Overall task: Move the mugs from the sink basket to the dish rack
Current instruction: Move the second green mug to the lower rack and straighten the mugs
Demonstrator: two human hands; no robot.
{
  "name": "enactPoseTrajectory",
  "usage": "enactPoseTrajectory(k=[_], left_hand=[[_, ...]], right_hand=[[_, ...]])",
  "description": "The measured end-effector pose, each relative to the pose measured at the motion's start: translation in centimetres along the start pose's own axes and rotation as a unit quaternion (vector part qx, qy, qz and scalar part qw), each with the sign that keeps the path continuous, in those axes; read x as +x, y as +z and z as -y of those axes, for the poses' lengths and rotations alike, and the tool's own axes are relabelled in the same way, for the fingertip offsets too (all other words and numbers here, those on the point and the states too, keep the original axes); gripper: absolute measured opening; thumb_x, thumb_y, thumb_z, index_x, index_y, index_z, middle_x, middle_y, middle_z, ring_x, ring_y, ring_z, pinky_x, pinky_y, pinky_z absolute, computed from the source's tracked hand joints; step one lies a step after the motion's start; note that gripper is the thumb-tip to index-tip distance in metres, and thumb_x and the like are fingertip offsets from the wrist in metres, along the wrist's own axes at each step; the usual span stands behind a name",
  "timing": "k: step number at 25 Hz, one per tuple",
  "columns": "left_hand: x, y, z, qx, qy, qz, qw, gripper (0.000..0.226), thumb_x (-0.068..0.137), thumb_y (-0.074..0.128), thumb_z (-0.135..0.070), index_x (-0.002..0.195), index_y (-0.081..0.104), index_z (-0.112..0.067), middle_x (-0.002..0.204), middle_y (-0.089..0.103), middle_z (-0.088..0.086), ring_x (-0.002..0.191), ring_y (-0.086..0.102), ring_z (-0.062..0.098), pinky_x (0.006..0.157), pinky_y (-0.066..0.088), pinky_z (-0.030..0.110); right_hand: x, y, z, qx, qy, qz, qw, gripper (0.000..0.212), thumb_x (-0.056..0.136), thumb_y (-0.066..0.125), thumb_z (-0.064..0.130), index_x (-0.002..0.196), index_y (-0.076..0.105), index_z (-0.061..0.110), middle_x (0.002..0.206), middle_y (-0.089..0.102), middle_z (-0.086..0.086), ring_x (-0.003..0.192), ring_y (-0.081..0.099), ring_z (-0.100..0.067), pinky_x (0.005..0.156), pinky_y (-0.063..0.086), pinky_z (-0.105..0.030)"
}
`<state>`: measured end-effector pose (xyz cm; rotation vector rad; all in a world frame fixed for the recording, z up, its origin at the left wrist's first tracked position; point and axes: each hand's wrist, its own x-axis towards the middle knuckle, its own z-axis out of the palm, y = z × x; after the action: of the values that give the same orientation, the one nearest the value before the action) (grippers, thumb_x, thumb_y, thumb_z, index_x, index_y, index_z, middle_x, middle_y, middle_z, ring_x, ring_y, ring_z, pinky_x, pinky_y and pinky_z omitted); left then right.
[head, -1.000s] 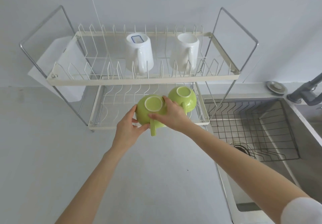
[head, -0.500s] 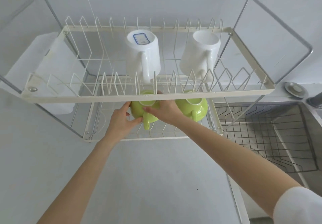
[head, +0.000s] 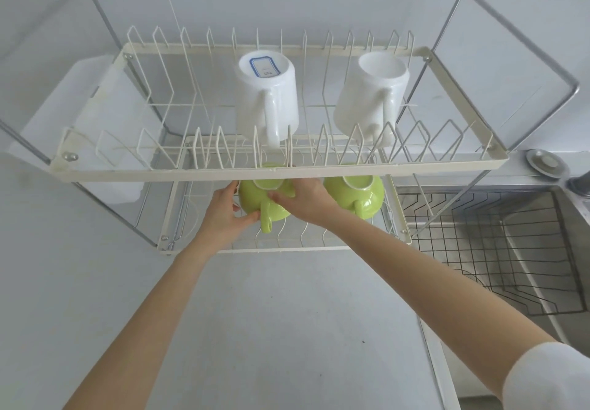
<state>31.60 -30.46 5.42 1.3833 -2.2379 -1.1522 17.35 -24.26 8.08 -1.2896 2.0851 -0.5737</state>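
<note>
Two tiers of white wire dish rack (head: 277, 173) fill the frame, w/ the steel sink (head: 542, 282) and its wire sink basket (head: 498, 250) off to the right; no mugs show in the basket from this angle. Up top, two white mugs (head: 268, 97) sit upside down among the prongs. On the lower tier, a green mug (head: 354, 192) is parked base-up at right, and just beside it on the left I've got the second green mug (head: 255, 202) inverted, handle pointing back toward me. My left hand (head: 223, 215) cups its left side, thumb under the lower edge; my right hand (head: 306, 199) is clamped over the top right, fingers across the base. Both grips are closed on this mug, neither let go. Whether its rim is down on the wires yet I can't tell, since the upper tier's front bar hides part of it. To finish well, I reckon: lower it level so the rim seats between prongs, keep it clear of its neighbor, then check it doesn't rock before easing off, one hand at a time.
</note>
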Motion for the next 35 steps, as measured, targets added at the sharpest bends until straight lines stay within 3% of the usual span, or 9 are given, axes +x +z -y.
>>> enactPoseTrajectory(k=[3,6,8,11,14,17,20,23,35], left_hand=[[-0.6,-0.2,-0.4,-0.011,-0.013,-0.018,1.0,0.067,0.082,0.064,-0.019,0.139,0.029,-0.012,0.137,0.038,0.014,0.095,0.044,0.016,0.085,0.034,0.025],[-1.3,-0.1,-0.8,-0.035,-0.008,-0.058,0.998,0.057,0.086,0.057,-0.016,0.137,0.032,-0.01,0.138,0.037,0.016,0.104,0.048,0.02,0.092,0.039,0.03],[-1.8,0.1,-1.4,-0.044,0.009,-0.067,0.997,0.057,0.085,0.058,-0.014,0.136,0.033,-0.007,0.14,0.035,0.017,0.12,0.046,0.027,0.1,0.038,0.036],[-2.0,0.8,-2.5,-0.031,0.05,-0.071,0.996,0.059,0.082,0.063,-0.009,0.134,0.036,-0.003,0.141,0.036,0.017,0.131,0.035,0.029,0.108,0.028,0.035],[-1.4,1.5,-3.0,-0.033,0.064,-0.068,0.995,0.066,0.077,0.069,-0.019,0.132,0.036,-0.005,0.141,0.036,0.017,0.132,0.032,0.028,0.109,0.027,0.035],[-0.7,2.5,-3.0,-0.044,0.046,-0.087,0.994,0.068,0.074,0.072,-0.02,0.129,0.036,-0.005,0.136,0.04,0.016,0.128,0.037,0.029,0.105,0.031,0.035],[-0.5,3.4,-2.6,-0.007,0.033,-0.108,0.994,0.072,0.075,0.07,-0.018,0.134,0.033,-0.002,0.143,0.036,0.017,0.133,0.033,0.032,0.111,0.028,0.046],[-0.4,4.0,-2.5,0.028,0.032,-0.116,0.992,0.071,0.077,0.068,-0.021,0.135,0.032,-0.004,0.146,0.034,0.014,0.134,0.032,0.032,0.109,0.03,0.05],[-0.9,6.1,-4.1,0.058,0.043,-0.1,0.992,0.075,0.079,0.066,-0.028,0.139,0.027,-0.008,0.151,0.029,0.007,0.136,0.032,0.026,0.101,0.038,0.044]], right_hand=[[-1.8,-1.3,-0.9,-0.016,-0.036,-0.051,0.998,0.043,0.09,0.053,0.028,0.123,0.047,0.002,0.115,0.056,-0.017,0.111,0.049,-0.032,0.09,0.043,-0.033],[-4.2,-2.8,-2.4,-0.015,-0.069,-0.114,0.991,0.043,0.09,0.054,0.019,0.13,0.045,0.005,0.127,0.052,-0.017,0.118,0.048,-0.03,0.084,0.037,-0.028],[-5.4,-3.3,-4.1,-0.013,-0.082,-0.154,0.985,0.049,0.088,0.057,0.015,0.135,0.042,0.007,0.137,0.047,-0.014,0.125,0.045,-0.03,0.097,0.038,-0.032],[-6.1,-3.8,-6.7,-0.019,-0.053,-0.184,0.981,0.061,0.086,0.06,0.015,0.141,0.033,0.01,0.149,0.032,-0.013,0.139,0.029,-0.029,0.113,0.028,-0.038],[-6.1,-4.2,-8.4,0.008,0.011,-0.168,0.986,0.077,0.085,0.063,0.023,0.146,0.017,0.015,0.157,0.013,-0.012,0.145,0.012,-0.026,0.117,0.019,-0.038],[-5.5,-4.2,-9.4,0.032,0.042,-0.155,0.986,0.086,0.084,0.064,0.031,0.148,0.01,0.014,0.158,0.009,-0.007,0.146,0.011,-0.022,0.118,0.018,-0.037],[-5.2,-4.0,-9.6,0.046,0.042,-0.155,0.986,0.083,0.084,0.064,0.031,0.147,0.014,0.012,0.157,0.014,-0.005,0.145,0.017,-0.021,0.116,0.022,-0.035],[-5.1,-4.0,-9.7,0.061,0.039,-0.162,0.984,0.079,0.083,0.065,0.029,0.146,0.019,0.013,0.156,0.019,-0.004,0.142,0.024,-0.02,0.112,0.025,-0.03],[-5.6,-5.0,-9.8,0.063,0.033,-0.152,0.986,0.076,0.082,0.067,0.03,0.143,0.025,0.015,0.152,0.028,-0.003,0.137,0.032,-0.02,0.108,0.029,-0.029]])
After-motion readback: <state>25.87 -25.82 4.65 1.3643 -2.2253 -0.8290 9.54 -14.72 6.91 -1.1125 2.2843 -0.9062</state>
